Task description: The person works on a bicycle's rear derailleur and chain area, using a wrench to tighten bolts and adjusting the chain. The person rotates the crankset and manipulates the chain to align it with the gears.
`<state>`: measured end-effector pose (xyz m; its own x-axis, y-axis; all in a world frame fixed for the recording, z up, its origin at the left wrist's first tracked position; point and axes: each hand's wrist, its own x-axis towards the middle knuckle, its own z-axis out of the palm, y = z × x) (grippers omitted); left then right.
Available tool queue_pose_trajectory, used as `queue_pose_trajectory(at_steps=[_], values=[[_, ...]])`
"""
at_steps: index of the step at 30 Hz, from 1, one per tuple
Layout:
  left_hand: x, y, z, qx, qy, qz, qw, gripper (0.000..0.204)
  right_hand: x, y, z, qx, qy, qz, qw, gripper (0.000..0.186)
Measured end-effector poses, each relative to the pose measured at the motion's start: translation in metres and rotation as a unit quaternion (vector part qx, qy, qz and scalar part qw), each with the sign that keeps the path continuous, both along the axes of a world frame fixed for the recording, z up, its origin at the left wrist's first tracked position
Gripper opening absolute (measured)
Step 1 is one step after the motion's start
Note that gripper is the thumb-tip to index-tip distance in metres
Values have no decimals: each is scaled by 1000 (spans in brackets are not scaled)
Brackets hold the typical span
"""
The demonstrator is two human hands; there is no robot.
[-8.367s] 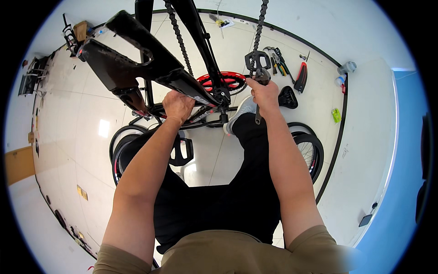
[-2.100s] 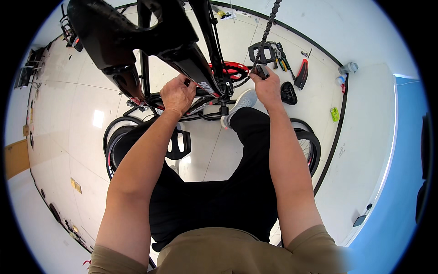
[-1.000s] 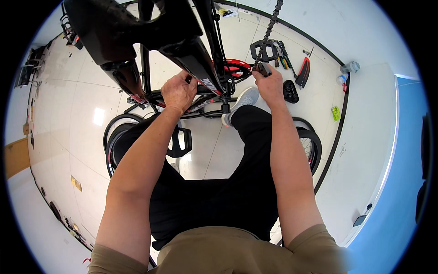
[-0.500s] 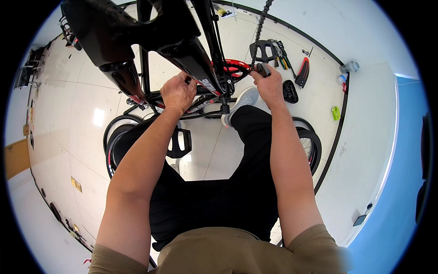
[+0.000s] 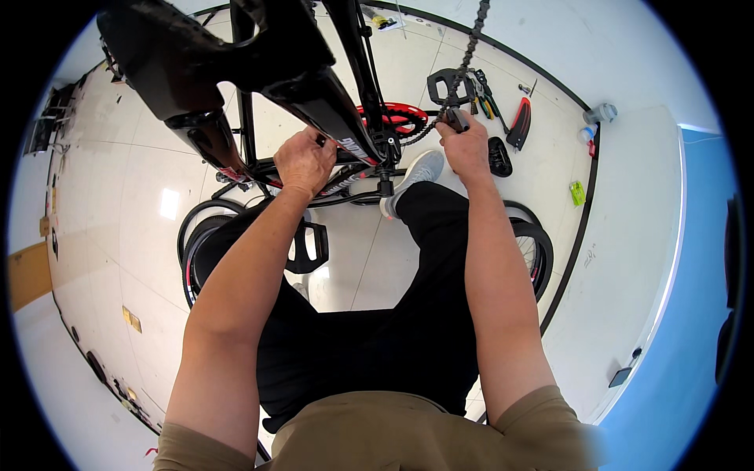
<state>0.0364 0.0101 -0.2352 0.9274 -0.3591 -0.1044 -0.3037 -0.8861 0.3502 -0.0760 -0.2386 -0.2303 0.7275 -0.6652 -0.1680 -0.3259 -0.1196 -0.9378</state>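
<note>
A black bicycle frame [image 5: 310, 110] stands tilted before me, a red chainring [image 5: 404, 118] low on it. My left hand [image 5: 305, 161] is closed beside the lower tubes; what lies between its fingers is hidden. From the top edge a dark bicycle chain [image 5: 471, 47] runs down to my right hand [image 5: 467, 151] and bends toward the chainring. That hand pinches a small black piece [image 5: 456, 119] at the chain, its exact kind unclear. One black pedal [image 5: 310, 247] is near my left knee. Another pedal [image 5: 449, 86] shows beyond my right hand.
Hand tools [image 5: 487, 94], a black-and-red curved part [image 5: 520, 124] and a black oval item [image 5: 499, 157] lie on the tiled floor at right. My grey shoe [image 5: 424, 169] is close under the frame. Wheels [image 5: 534, 251] flank my legs. A bottle [image 5: 603, 114] stands by the wall.
The bicycle frame and chainring have shifted slightly left. The chain's upper part has swung right, and its lower part now curves out between chainring and right hand. My left hand has barely moved.
</note>
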Motion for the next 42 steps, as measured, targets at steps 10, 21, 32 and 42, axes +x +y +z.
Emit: queue_pose_trajectory(at_steps=[10, 21, 32, 42], values=[[-1, -1, 1, -6, 11, -1, 1000, 39, 1, -2, -8, -9, -17, 19, 1000, 14], [0, -4, 3, 10, 15, 6, 1000, 39, -1, -2, -13, -33, -32, 34, 998, 12], [-6, -6, 10, -39, -54, -10, 998, 31, 2, -1, -8, -81, -12, 49, 995, 16], [-8, -11, 22, 44, 3, 15, 999, 33, 2, -1, -10, -65, 39, 53, 996, 16]])
